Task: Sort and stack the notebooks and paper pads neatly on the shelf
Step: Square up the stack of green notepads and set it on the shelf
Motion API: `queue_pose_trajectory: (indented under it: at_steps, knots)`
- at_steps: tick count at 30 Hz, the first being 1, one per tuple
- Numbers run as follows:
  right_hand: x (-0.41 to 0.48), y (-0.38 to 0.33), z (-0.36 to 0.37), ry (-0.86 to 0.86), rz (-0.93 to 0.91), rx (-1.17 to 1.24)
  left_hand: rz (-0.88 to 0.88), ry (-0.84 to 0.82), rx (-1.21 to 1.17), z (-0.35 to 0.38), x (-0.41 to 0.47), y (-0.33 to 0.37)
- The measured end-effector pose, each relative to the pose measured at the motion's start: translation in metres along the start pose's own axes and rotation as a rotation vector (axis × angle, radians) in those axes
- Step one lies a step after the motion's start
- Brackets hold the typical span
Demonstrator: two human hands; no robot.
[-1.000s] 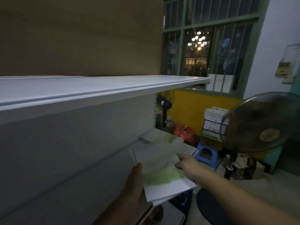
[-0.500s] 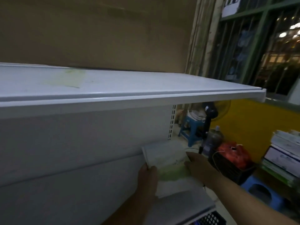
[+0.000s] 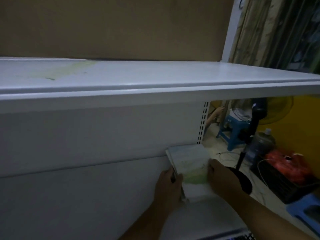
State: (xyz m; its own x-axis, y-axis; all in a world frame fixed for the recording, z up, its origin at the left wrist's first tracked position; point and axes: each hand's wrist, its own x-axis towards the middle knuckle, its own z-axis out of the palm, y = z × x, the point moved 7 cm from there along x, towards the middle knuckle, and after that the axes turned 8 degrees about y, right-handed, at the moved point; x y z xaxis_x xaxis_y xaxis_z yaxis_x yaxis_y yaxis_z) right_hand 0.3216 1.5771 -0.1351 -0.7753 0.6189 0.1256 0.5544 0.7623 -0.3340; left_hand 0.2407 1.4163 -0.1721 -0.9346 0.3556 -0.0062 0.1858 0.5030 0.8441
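A small stack of notebooks (image 3: 189, 168) with white and green covers lies flat at the right end of the lower white shelf (image 3: 204, 217), pushed against the shelf's back panel. My left hand (image 3: 168, 186) grips the stack's left edge, fingers wrapped over the spines. My right hand (image 3: 220, 177) presses on the stack's right edge. The white upper shelf (image 3: 155, 78) above it carries nothing but a faint green stain at its left.
A brown board backs the upper shelf. Right of the shelf unit stand a blue stool (image 3: 232, 130), a black fan stand (image 3: 254, 123), a water bottle (image 3: 259, 144), a black crate with red bags (image 3: 287, 172) and another blue stool (image 3: 306, 212).
The stack has gone from held out in front of the shelf to lying on the lower shelf against the back panel. Both hands stayed on it. My view turned left and down.
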Motion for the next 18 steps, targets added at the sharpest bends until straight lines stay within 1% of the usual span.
queue_pose_trajectory:
  at_steps: [2, 5, 6, 8, 10, 12, 14, 16, 18]
  knots:
    - [0.000, -0.004, 0.000, -0.055, -0.036, -0.184, 0.040, 0.003, 0.019, -0.003, -0.004, 0.003]
    - [-0.008, -0.018, -0.011, -0.037, -0.057, -0.418, 0.082, -0.058, 0.056, -0.015, -0.019, 0.013]
    - [-0.011, -0.026, -0.013, -0.033, -0.060, -0.461, 0.101, -0.099, 0.086, -0.021, -0.021, 0.015]
    - [-0.013, -0.047, -0.010, -0.048, -0.086, -0.469, 0.121, -0.164, 0.236, -0.044, -0.023, 0.014]
    - [-0.025, -0.093, -0.007, -0.056, -0.179, -0.418, 0.127, -0.137, 0.341, -0.096, -0.019, -0.002]
    - [-0.045, -0.155, -0.002, -0.045, -0.318, -0.363, 0.139, -0.035, 0.488, -0.169, -0.019, -0.024]
    - [-0.073, -0.225, 0.007, -0.056, -0.436, -0.302, 0.219, 0.070, 0.765, -0.254, -0.031, -0.043]
    - [-0.112, -0.297, 0.021, -0.107, -0.569, -0.254, 0.255, 0.126, 0.980, -0.336, -0.052, -0.069]
    - [-0.158, -0.367, 0.032, -0.145, -0.726, -0.232, 0.170, 0.150, 1.060, -0.412, -0.087, -0.102]
